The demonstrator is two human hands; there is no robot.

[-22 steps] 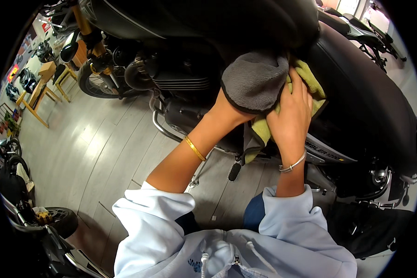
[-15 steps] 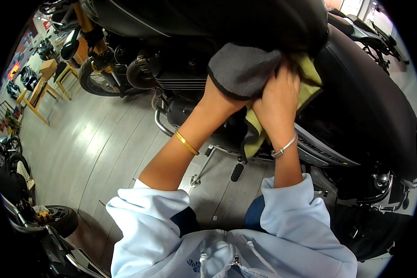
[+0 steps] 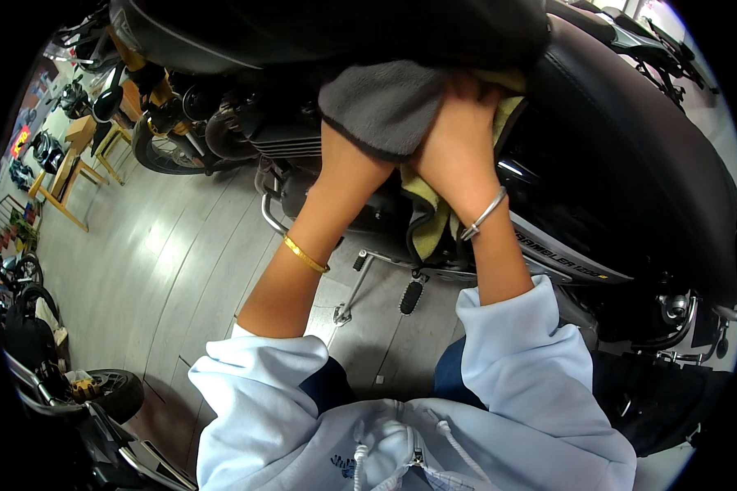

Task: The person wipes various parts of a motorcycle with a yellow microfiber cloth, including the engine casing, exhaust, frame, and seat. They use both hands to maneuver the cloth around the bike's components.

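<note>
A microfibre cloth (image 3: 385, 106), grey on one side and yellow-green on the other, is bunched against the side of a motorcycle, just below the black fuel tank (image 3: 319, 33) and ahead of the seat (image 3: 630, 155). My left hand (image 3: 354, 159) goes in under the grey flap, which hides its fingers. Close beside it, my right hand (image 3: 458, 135) is closed on the cloth, fingers bent and partly lost in the tank's shadow. A yellow-green corner hangs below my wrists, over the dark side of the machine.
Below the cloth are a footpeg (image 3: 413, 296) and a side stand (image 3: 348, 307) on grey plank flooring. A second motorcycle (image 3: 98, 401) stands at lower left. Further left are a wooden table (image 3: 65, 184) and a cardboard box (image 3: 80, 131). Black fabric (image 3: 663, 401) lies at lower right.
Both hands and the cloth have shifted left and farther forward, deeper toward the tank. Less of the yellow-green side shows beside my right hand. The whole view has shifted slightly too.
</note>
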